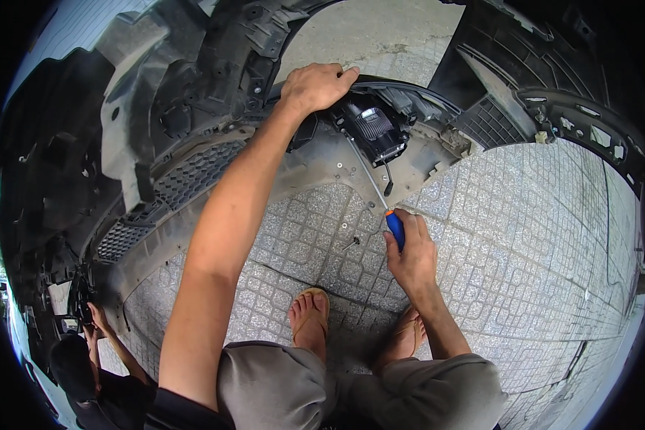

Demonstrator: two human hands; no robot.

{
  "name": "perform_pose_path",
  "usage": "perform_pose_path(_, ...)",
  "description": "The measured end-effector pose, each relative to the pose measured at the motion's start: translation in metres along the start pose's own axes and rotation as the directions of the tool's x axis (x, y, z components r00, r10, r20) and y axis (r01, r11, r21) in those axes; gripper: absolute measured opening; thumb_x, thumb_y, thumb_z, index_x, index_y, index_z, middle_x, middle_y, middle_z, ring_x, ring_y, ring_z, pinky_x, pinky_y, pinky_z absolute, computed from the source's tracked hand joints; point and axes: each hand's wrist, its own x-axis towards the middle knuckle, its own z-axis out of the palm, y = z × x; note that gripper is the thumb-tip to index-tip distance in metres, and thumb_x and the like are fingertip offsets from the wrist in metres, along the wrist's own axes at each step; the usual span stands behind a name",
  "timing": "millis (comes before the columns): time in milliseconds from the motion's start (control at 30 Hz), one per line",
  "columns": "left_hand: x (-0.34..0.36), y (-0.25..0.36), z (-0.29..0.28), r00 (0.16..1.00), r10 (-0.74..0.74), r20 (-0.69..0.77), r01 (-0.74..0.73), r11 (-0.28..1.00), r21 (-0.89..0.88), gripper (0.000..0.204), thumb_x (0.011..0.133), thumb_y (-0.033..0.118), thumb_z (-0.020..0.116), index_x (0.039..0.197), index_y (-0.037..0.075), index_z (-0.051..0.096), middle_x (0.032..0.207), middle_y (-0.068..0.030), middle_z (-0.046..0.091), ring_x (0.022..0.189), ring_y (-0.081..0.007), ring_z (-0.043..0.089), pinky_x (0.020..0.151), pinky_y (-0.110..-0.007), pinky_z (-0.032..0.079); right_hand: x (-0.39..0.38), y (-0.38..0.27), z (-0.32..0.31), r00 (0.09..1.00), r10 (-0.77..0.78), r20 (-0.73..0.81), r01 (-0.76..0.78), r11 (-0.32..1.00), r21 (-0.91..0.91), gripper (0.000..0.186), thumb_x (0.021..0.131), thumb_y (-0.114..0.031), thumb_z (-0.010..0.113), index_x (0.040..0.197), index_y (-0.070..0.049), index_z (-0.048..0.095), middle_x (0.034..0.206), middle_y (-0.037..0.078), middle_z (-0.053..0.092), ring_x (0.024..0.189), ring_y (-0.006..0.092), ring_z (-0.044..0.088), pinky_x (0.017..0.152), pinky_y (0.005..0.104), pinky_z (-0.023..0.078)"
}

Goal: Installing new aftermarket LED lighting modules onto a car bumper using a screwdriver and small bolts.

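My right hand (414,251) is closed round the blue and orange handle of a screwdriver (369,175). Its long metal shaft slants up to the side of a black finned lamp unit (376,132) in the car bumper (294,165). Whether the tip sits in a screw is too small to tell. A short black cable with a plug (388,188) hangs from the lamp unit. Above it, my left hand (315,87) grips the bumper's dark upper edge, its fingertips partly hidden behind that edge.
Small washers or screws (339,165) lie on the bumper's inner face, and a loose screw (354,243) lies on the paving (509,215). Honeycomb grille mesh (193,175) runs leftward. Another person (79,373) works at the bumper's far left end. My sandalled feet (309,315) are below.
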Motion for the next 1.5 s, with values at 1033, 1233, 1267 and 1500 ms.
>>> perform_pose_path(1033,0.002,-0.001,0.003,1.000,-0.008,-0.005,0.009,0.999,0.045,0.064,0.105,0.058,0.034,0.129,0.011,0.070,0.127,-0.0159,0.071,0.125,-0.0356,0.062,0.110,-0.048,0.045,0.006,-0.014,0.000,1.000,0.021,0.007,-0.018,0.959,-0.284,0.033,0.101,-0.022,0.067,0.128,-0.005,0.059,0.102,0.007,0.070,0.066,0.0112,0.066,0.041,0.0241,0.041)
perform_pose_path(1233,0.004,0.001,0.004,1.000,0.015,-0.011,-0.015,1.000,0.027,0.065,0.104,0.059,0.034,0.127,0.010,0.070,0.124,-0.0175,0.072,0.124,-0.0367,0.063,0.108,-0.048,0.045,0.014,0.008,-0.005,0.706,0.426,0.565,-0.651,0.077,0.756,0.035,0.101,-0.022,0.067,0.128,0.000,0.058,0.100,0.011,0.072,0.056,0.0113,0.060,0.042,0.0218,0.041)
perform_pose_path(1267,0.004,0.001,0.004,1.000,0.011,-0.021,-0.011,1.000,0.015,0.065,0.104,0.059,0.034,0.127,0.010,0.071,0.123,-0.0179,0.072,0.124,-0.0373,0.063,0.108,-0.048,0.045,0.013,0.010,-0.006,0.655,0.399,0.642,-0.667,-0.094,0.739,0.035,0.101,-0.020,0.067,0.127,0.001,0.058,0.099,0.011,0.071,0.055,0.0112,0.060,0.040,0.0201,0.038)
perform_pose_path(1500,0.000,0.006,-0.004,1.000,-0.002,0.026,0.001,1.000,0.026,0.065,0.104,0.058,0.034,0.127,0.009,0.070,0.126,-0.0186,0.071,0.123,-0.0358,0.064,0.109,-0.048,0.046,0.009,-0.015,0.000,0.977,0.199,0.076,-0.200,0.980,0.015,0.042,0.094,-0.022,0.073,0.130,-0.006,0.059,0.100,0.019,0.071,0.071,0.0342,0.071,0.065,0.0446,0.058)
